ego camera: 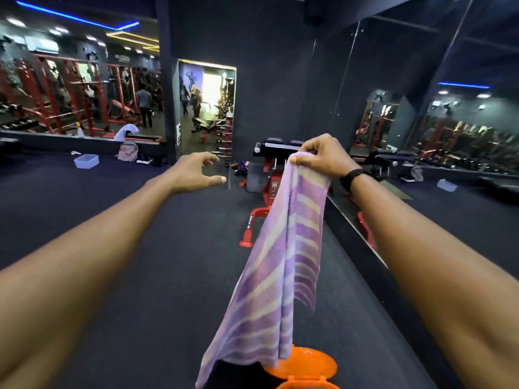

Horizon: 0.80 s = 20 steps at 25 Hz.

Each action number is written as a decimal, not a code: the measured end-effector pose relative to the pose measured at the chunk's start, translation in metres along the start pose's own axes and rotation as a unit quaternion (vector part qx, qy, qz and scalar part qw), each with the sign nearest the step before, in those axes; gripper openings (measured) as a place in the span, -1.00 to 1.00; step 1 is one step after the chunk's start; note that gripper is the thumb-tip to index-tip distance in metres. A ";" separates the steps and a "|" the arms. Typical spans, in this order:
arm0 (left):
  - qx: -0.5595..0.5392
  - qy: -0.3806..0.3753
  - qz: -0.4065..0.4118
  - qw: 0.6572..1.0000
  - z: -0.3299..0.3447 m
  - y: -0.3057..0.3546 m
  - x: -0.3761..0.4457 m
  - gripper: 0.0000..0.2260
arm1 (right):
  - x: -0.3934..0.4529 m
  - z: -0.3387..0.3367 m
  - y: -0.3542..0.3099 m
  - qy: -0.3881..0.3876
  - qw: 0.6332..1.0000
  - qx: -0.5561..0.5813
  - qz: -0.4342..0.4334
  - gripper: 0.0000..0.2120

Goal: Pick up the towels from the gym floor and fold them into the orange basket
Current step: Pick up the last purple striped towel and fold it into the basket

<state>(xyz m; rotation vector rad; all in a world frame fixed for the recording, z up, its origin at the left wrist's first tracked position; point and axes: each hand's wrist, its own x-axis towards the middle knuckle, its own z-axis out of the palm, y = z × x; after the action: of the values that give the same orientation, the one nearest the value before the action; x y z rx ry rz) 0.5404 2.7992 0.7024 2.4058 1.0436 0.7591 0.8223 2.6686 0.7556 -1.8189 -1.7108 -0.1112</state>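
Holding 1 striped purple towel [283, 265] up by a corner pinched in your right hand [323, 155], you reach with your left hand [193, 172], fingers spread and empty. The towel hangs unfolded above the orange basket [306, 369] at the near edge; folding looks still ahead.

I'm looking across a dark gym floor [118, 220] toward black walls [266, 80]. Mirrors [78, 88] on the left reflect red racks and ceiling spots; more mirrors [449, 122] run along the right. A blue light strip [75, 16] glows overhead. A bright doorway [207, 108] opens straight ahead. A red bench [269, 189] stands near the right mirrors. A pale tub [86, 160] and a backpack [127, 151] sit by the left wall.
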 end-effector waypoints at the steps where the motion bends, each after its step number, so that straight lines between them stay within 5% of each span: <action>1: -0.010 0.000 0.000 1.000 0.008 0.009 -0.014 -0.46 | -0.019 -0.002 0.000 -0.007 1.000 -0.002 -0.001 -0.82; 9: -0.154 -0.147 0.022 0.977 0.075 0.128 -0.106 -0.51 | -0.153 -0.032 -0.004 -0.123 0.985 0.118 0.016 -0.83; 13: -0.136 -0.239 0.079 0.958 0.113 0.202 -0.131 -0.63 | -0.199 -0.062 0.000 -0.123 0.956 0.265 0.028 -0.62; 20: -0.092 -0.214 0.126 0.964 0.153 0.306 -0.161 -0.56 | -0.301 -0.127 0.059 -0.054 0.917 0.391 0.049 -0.67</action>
<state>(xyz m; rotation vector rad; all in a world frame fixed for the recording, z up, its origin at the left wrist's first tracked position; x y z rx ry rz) 0.7068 2.4601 0.7045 2.4114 0.4824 0.3622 0.8756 2.3473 0.6930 -1.3013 -1.4230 0.6420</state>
